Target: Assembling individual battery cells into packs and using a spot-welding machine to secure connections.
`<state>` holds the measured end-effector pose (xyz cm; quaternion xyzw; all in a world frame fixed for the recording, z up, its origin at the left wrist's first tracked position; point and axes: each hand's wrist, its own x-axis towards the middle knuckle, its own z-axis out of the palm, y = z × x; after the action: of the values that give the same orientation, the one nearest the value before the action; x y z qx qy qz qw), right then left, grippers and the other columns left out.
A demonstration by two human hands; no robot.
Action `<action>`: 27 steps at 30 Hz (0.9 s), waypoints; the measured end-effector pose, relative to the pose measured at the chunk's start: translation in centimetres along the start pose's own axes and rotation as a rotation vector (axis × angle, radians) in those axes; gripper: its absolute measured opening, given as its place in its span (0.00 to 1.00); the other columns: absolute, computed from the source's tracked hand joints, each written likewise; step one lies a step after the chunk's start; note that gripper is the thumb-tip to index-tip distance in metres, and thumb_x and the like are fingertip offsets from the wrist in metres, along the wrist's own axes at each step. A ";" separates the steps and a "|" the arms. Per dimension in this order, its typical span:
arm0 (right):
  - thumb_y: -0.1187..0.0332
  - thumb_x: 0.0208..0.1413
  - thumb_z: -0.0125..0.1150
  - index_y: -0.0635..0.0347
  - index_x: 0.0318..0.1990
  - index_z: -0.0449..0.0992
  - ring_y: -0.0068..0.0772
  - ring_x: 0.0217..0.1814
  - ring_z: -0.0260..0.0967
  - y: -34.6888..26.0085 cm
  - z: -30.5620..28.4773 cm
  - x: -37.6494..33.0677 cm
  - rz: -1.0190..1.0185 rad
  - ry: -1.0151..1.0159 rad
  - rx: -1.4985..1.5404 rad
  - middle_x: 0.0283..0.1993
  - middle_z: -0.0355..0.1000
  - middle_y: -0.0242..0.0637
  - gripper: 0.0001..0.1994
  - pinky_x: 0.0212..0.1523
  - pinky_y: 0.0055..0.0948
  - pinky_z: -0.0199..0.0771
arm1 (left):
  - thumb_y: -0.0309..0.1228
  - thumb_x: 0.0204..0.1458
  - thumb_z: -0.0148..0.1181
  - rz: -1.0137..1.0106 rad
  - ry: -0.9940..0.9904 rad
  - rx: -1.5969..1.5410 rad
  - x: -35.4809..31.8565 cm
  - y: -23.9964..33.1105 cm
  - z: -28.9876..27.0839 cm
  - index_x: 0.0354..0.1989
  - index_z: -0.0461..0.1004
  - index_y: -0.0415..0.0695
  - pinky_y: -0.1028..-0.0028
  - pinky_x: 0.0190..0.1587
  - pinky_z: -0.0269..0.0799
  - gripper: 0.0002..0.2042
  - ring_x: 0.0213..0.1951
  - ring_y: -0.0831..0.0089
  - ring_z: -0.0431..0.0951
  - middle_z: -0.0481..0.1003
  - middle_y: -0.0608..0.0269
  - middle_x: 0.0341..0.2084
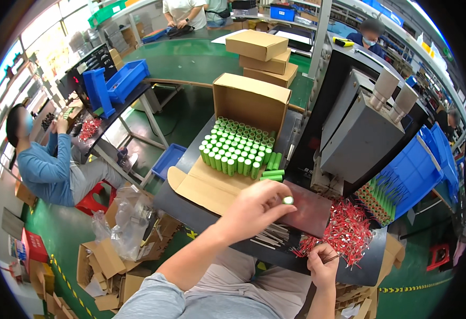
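My left hand (257,209) pinches a green battery cell (288,200), its pale end showing at the fingertips, above a dark reddish plate (310,208). Behind it, an open cardboard box (193,187) holds rows of upright green cells (235,148). Several loose cells (273,174) lie at the box's right side. My right hand (323,263) is closed at the front of a heap of red-covered small leads (347,231). A thin dark piece sticks out from its fingers, too small to name. Bare metal strips (267,236) lie on the bench between my hands.
A grey machine with two cylinders (363,130) stands behind the plate. To its right, a blue bin (403,173) holds cells with leads. Cartons (265,56) are stacked on the green table. At left a co-worker (47,159) sits; cardboard scraps (108,271) fill the floor nearby.
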<state>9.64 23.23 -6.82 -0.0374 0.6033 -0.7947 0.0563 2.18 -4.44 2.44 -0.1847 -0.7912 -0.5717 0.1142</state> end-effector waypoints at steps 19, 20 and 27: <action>0.69 0.69 0.63 0.57 0.37 0.75 0.06 0.14 0.47 -8.0 6.8 7.6 -0.031 0.239 -0.031 0.20 0.60 0.16 0.06 0.16 0.18 0.41 | 0.25 0.57 0.69 -0.051 -0.019 -0.146 0.7 -1.4 4.6 0.50 0.78 0.36 0.72 0.41 0.79 0.14 0.36 0.69 0.82 0.80 0.56 0.37; 0.68 0.68 0.64 0.57 0.37 0.75 0.06 0.15 0.46 -7.9 6.7 8.0 -0.018 0.233 -0.012 0.20 0.60 0.16 0.06 0.16 0.18 0.40 | 0.25 0.58 0.69 -0.041 -0.017 -0.117 0.8 -1.3 4.8 0.50 0.78 0.36 0.72 0.41 0.79 0.14 0.36 0.69 0.82 0.81 0.56 0.37; 0.69 0.64 0.68 0.55 0.37 0.76 0.06 0.16 0.47 -7.7 7.0 9.0 -0.002 0.243 0.035 0.20 0.62 0.16 0.06 0.17 0.18 0.40 | 0.25 0.58 0.68 -0.015 -0.010 -0.068 0.9 -0.9 5.6 0.53 0.79 0.36 0.73 0.42 0.79 0.15 0.37 0.71 0.82 0.81 0.58 0.38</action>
<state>1.32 17.39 2.37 0.0596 0.5917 -0.8037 -0.0171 1.14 0.73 0.26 -0.1856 -0.7734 -0.5979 0.0995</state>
